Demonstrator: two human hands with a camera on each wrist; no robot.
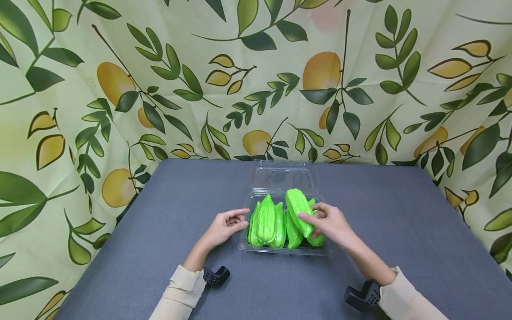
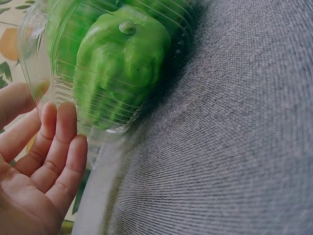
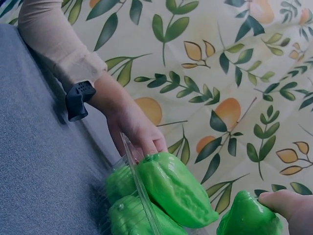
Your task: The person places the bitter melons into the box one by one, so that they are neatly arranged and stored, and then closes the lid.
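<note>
An open clear plastic clamshell tray (image 1: 282, 250) sits mid-table, its lid (image 1: 282, 178) lying back. Several bright green ridged gourds (image 1: 267, 220) stand packed inside. My right hand (image 1: 311, 213) grips one green gourd (image 1: 298, 206), held tilted just above the tray's right half; that gourd (image 3: 249, 218) and one fingertip (image 3: 286, 203) show in the right wrist view. My left hand (image 1: 240, 218) lies with relaxed fingers at the tray's left wall. The left wrist view shows those fingers (image 2: 61, 142) beside the clear wall (image 2: 39, 58), with a gourd (image 2: 117, 63) behind it.
A grey cloth covers the table (image 1: 160, 231). A leaf-and-lemon printed curtain (image 1: 120, 89) hangs close behind and at both sides. Black wrist mounts (image 1: 216, 275) (image 1: 362, 295) sit on both forearms.
</note>
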